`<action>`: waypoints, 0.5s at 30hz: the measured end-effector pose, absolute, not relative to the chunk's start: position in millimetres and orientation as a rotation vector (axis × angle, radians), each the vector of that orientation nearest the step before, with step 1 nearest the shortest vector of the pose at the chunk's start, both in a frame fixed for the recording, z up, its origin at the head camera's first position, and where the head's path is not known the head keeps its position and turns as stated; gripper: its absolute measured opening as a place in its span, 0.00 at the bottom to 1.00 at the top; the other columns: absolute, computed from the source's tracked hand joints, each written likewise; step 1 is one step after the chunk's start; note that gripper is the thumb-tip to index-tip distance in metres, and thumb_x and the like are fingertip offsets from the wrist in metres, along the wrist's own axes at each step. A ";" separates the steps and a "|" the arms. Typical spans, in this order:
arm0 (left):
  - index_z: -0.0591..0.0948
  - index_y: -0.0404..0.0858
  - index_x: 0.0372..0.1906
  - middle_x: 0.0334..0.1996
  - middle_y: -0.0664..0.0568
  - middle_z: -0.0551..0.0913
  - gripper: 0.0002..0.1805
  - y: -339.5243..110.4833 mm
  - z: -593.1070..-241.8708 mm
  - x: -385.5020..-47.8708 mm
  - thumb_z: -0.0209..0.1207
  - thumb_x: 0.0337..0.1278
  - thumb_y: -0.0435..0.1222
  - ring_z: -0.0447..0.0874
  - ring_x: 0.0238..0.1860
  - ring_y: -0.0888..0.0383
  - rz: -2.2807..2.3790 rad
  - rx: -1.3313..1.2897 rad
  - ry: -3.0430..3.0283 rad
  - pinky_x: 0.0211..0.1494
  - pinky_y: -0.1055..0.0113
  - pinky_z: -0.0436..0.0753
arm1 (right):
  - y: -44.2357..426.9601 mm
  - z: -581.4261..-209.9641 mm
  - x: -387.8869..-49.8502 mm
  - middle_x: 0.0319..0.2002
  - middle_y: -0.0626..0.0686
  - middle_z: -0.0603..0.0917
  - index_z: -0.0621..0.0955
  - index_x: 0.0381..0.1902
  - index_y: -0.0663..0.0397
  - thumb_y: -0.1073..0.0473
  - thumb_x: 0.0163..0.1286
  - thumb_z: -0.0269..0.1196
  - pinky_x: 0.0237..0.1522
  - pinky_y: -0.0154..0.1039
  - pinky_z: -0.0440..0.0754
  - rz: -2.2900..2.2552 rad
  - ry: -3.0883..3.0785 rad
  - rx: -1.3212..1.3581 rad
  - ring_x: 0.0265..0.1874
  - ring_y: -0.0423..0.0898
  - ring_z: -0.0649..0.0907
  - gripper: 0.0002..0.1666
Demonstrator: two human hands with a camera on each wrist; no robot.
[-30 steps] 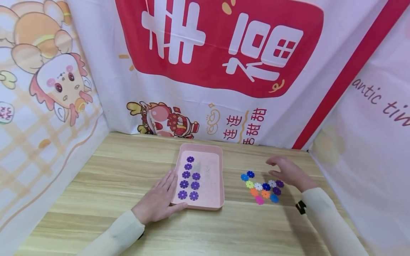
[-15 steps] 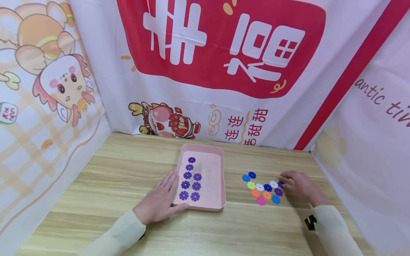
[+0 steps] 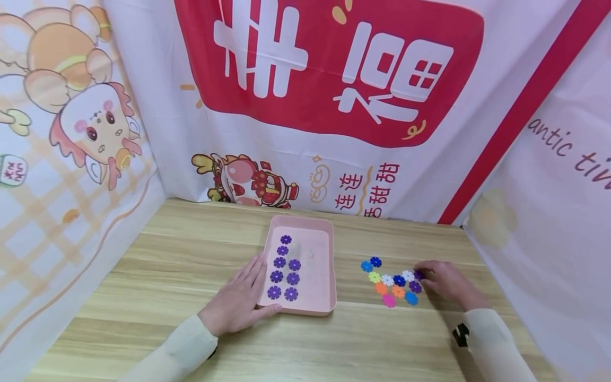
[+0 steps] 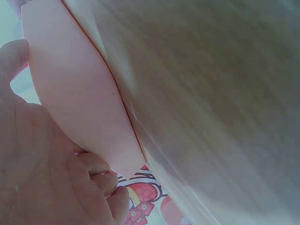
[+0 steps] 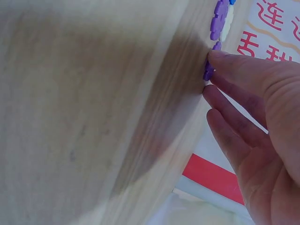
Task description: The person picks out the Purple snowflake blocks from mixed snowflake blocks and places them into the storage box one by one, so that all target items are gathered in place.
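My left hand (image 3: 235, 305) rests against the left side of a pink tray (image 3: 333, 265), fingers along the rim and thumb at the near corner. In the left wrist view, the hand (image 4: 42, 164) lies against the tray's outer wall (image 4: 79, 89). Two columns of purple snowflake discs (image 3: 291, 293) lie flat inside the tray. To the right, my right hand (image 3: 451, 284) reaches the edge of a loose group of coloured discs. Seen from the right wrist, its thumb and a finger pinch a purple snowflake disc (image 5: 213, 61) at the table surface; the hand partly covers it.
Pink (image 3: 389, 300), orange (image 3: 398, 291), yellow (image 3: 374, 277), white (image 3: 387, 280) and blue (image 3: 376, 262) discs lie close together, with another purple disc (image 3: 415, 287) beside the right hand. Printed cloth (image 3: 305, 122) hangs behind the wooden table (image 3: 191, 233) and at both sides.
My right hand has come down from above the discs to the purple one at the group's right edge, its thumb and finger closing on it. The left hand stays at the tray.
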State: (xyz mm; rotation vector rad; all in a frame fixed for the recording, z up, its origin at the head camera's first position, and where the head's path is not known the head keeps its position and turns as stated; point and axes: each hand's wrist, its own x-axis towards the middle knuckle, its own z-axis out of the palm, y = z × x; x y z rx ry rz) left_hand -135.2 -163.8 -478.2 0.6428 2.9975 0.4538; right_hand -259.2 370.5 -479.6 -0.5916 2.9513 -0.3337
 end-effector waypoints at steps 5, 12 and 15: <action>0.50 0.28 0.84 0.86 0.34 0.44 0.58 -163.8 -476.8 -135.4 0.51 0.72 0.68 0.43 0.87 0.36 0.445 0.638 2.992 0.88 0.41 0.53 | 371.3 -481.1 -256.8 0.55 0.64 0.89 0.87 0.56 0.59 0.65 0.69 0.71 0.60 0.68 0.83 -0.345 2.970 -0.592 0.57 0.66 0.87 0.18; 0.51 0.28 0.84 0.86 0.35 0.44 0.59 -162.7 -476.4 -135.3 0.50 0.71 0.70 0.43 0.87 0.37 0.460 0.617 2.976 0.88 0.41 0.54 | 370.5 -480.2 -258.5 0.54 0.63 0.90 0.88 0.55 0.58 0.67 0.69 0.72 0.60 0.67 0.84 -0.381 2.972 -0.575 0.55 0.64 0.88 0.17; 0.51 0.28 0.84 0.86 0.35 0.44 0.58 -162.5 -476.2 -135.2 0.50 0.71 0.70 0.44 0.87 0.36 0.465 0.622 2.975 0.88 0.41 0.54 | 370.3 -480.5 -259.4 0.52 0.62 0.90 0.88 0.54 0.58 0.67 0.68 0.72 0.60 0.66 0.85 -0.396 2.969 -0.577 0.54 0.63 0.88 0.16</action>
